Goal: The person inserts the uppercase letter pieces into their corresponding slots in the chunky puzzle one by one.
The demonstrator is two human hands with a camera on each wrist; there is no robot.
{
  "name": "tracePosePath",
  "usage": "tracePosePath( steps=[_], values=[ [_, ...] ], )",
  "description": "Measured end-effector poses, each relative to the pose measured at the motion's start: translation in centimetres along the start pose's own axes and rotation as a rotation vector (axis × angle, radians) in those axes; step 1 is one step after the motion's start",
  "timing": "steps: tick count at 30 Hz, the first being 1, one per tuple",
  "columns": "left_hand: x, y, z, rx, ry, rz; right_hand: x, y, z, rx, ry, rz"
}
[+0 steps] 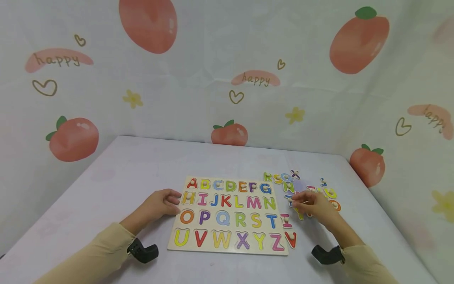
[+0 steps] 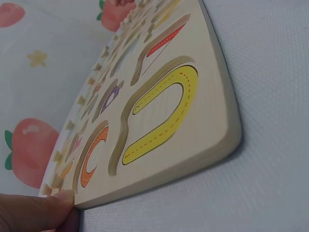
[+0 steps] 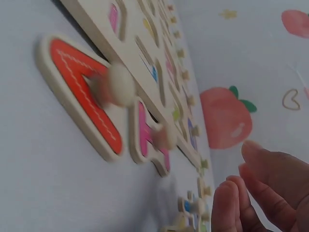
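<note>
A wooden alphabet board lies flat on the table. Its top row, A to G, and the H at the left of the second row carry knobbed pieces. My left hand rests against the board's left edge, its thumb at the rim near the orange O. Above the loose letter pieces hovers my right hand, thumb and fingertips apart with nothing between them. Below it is a blue knobbed piece, partly hidden. A pink I piece and a red V-shaped piece lie along the board's right edge.
Several loose letters are spread right of the board, among them a green R, a purple X, a blue J and an orange O. A white patterned cloth hangs behind the table.
</note>
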State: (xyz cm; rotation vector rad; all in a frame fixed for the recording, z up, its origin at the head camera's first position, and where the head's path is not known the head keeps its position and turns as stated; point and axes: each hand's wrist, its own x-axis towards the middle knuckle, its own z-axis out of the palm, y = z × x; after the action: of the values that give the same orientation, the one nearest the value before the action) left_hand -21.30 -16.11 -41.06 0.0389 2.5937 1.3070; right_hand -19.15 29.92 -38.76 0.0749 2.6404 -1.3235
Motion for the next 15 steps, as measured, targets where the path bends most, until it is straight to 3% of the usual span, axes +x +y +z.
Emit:
tracePosePath(
  steps=[4, 11, 15],
  values=[
    [0.0, 0.0, 0.0, 0.013, 0.002, 0.005, -0.8, 0.1, 0.9, -0.014, -0.013, -0.022],
    [0.0, -0.1, 0.1, 0.025, 0.007, -0.004, -1.5, 0.5, 2.2, -0.032, -0.022, 0.015],
    [-0.1, 0.0, 0.2, 0.018, 0.010, -0.013, -1.6, 0.7, 2.5, -0.017, -0.055, -0.017]
  ],
)
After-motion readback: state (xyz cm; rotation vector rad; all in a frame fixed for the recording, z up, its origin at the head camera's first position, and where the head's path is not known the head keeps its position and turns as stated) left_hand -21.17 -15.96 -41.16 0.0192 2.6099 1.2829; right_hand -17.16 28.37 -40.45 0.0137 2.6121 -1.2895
